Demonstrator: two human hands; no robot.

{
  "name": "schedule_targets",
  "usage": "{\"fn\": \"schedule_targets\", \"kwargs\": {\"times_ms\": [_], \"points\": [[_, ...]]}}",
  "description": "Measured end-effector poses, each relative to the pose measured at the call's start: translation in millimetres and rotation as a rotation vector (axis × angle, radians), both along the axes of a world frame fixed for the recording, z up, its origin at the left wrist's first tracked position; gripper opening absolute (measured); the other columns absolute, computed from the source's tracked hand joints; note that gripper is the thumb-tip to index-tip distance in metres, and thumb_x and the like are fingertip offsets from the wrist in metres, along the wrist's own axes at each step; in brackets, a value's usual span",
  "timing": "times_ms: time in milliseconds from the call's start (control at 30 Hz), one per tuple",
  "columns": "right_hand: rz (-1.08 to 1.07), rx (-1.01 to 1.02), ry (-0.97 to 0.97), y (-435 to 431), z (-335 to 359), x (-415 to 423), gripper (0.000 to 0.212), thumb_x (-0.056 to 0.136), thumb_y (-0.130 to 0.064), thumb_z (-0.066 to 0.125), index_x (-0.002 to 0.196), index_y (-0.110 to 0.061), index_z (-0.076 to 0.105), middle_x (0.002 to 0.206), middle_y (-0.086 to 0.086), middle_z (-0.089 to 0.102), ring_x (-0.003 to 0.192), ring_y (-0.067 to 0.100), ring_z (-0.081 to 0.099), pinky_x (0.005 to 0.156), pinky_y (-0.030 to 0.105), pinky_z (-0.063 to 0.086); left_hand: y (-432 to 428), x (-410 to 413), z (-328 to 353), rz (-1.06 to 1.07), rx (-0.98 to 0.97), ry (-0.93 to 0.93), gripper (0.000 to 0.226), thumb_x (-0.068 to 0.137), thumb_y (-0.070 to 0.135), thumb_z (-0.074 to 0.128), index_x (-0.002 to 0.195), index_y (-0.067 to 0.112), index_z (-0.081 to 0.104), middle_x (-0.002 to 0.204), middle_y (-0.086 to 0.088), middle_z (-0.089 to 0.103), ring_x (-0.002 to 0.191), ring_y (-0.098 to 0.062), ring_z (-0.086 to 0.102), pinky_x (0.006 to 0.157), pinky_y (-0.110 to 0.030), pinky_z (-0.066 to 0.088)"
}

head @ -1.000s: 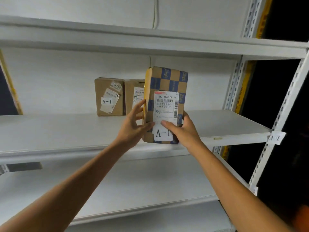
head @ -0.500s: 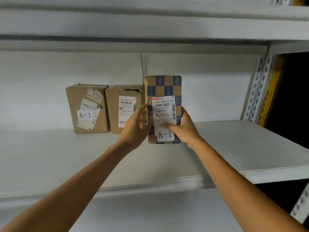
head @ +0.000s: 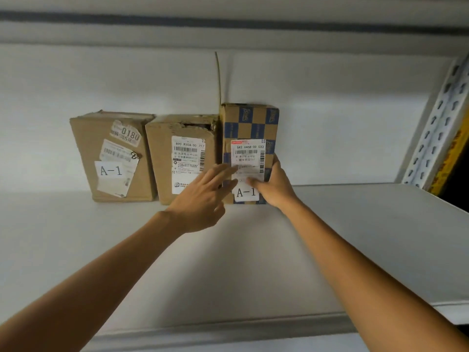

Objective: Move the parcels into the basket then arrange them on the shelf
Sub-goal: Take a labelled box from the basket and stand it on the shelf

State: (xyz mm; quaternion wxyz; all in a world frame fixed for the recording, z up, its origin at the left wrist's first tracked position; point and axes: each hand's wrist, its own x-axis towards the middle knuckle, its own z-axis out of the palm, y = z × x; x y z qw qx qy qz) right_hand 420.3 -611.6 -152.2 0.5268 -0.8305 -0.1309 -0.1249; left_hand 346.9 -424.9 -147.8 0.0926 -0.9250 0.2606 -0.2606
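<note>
Three parcels stand upright in a row against the back wall of the white shelf [head: 355,237]. The left brown parcel [head: 114,156] carries an A-1 label. A brown parcel [head: 181,158] with a torn top stands in the middle. On the right is a blue-and-brown checkered parcel [head: 250,125] with an A-1 label. My right hand [head: 272,186] holds the checkered parcel at its lower right edge, thumb on the front label. With straight fingers, my left hand [head: 203,196] touches the parcel's front lower left. No basket is in view.
A white perforated upright [head: 436,128] stands at the right end of the shelf, with a yellow strip behind it. Another shelf board [head: 228,29] runs overhead. Bare shelf surface lies in front of the parcels and to their right.
The checkered parcel has gone from the shelf's front to the back wall, beside the middle parcel. My left hand has opened from its side grip to straight fingers.
</note>
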Motion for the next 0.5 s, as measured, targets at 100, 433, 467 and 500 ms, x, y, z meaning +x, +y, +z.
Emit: {"fn": "schedule_targets", "kwargs": {"times_ms": [100,433,467,500], "points": [[-0.02,-0.023,-0.025,-0.8,-1.1,8.5,0.069,0.084,-0.017,0.075,0.14,-0.021,0.035,0.133,0.002,0.06,0.113,0.023,0.063,0.06,0.01,0.048,1.5,7.2,0.3,0.017,0.047,0.022,0.057,0.094,0.027,0.051,0.147,0.014,0.033,0.159,-0.004,0.02,0.148,-0.019,0.001,0.111,-0.032,-0.017],[-0.117,-0.039,0.027,-4.1,-2.8,6.4,0.066,0.079,-0.031,0.078,0.132,-0.015,0.044,0.129,0.008,0.054,0.099,0.018,0.059,0.074,0.029,0.057,-9.4,-2.8,-5.4,0.169,0.13,0.12,0.067,0.097,0.041,0.041,0.153,0.02,0.009,0.161,-0.001,-0.007,0.142,-0.017,-0.026,0.108,-0.031,-0.023],[-0.099,-0.037,0.045,-6.5,-1.8,1.9,0.06,0.082,-0.028,0.076,0.132,-0.014,0.044,0.131,0.009,0.056,0.101,0.018,0.06,0.069,0.025,0.054,-11.2,-6.5,-5.4,0.16,0.095,0.128,0.067,0.097,0.041,0.043,0.153,0.02,0.014,0.161,-0.001,0.0,0.146,-0.018,-0.018,0.108,-0.03,-0.021],[-0.086,-0.05,0.062,-9.4,-1.3,-3.0,0.058,0.086,-0.025,0.072,0.134,-0.013,0.043,0.133,0.008,0.057,0.102,0.017,0.059,0.066,0.021,0.051,-12.0,-10.0,-6.1,0.152,0.056,0.139,0.066,0.096,0.04,0.045,0.152,0.02,0.018,0.161,-0.001,0.006,0.147,-0.019,-0.01,0.108,-0.029,-0.018]]}}
